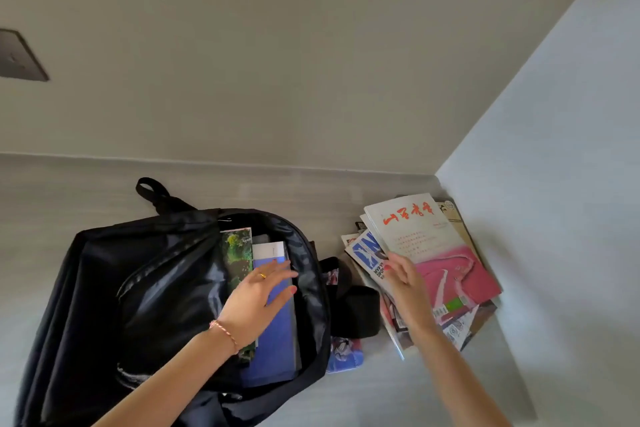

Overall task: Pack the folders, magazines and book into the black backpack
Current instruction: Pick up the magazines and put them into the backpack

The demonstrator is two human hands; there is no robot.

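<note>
Beside the open black backpack [104, 288], the right hand [405, 282] pinched several fanned magazines [426, 253] from the pile, while the left hand [258, 302] lay flat, fingers straight, on a blue folder [273, 340] inside. That loose fan could slip apart, I judged, or catch on the zipper edge.

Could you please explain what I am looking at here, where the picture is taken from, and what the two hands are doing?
There is no machine: one camera worn on a person's head looks down at their bare hands. A black backpack lies open on a pale surface, with a blue folder and a green-covered booklet already inside. The left hand rests with straight fingers on the folder. The right hand has its grip on the top magazine of a stack of magazines beside the backpack, near the wall.
</note>
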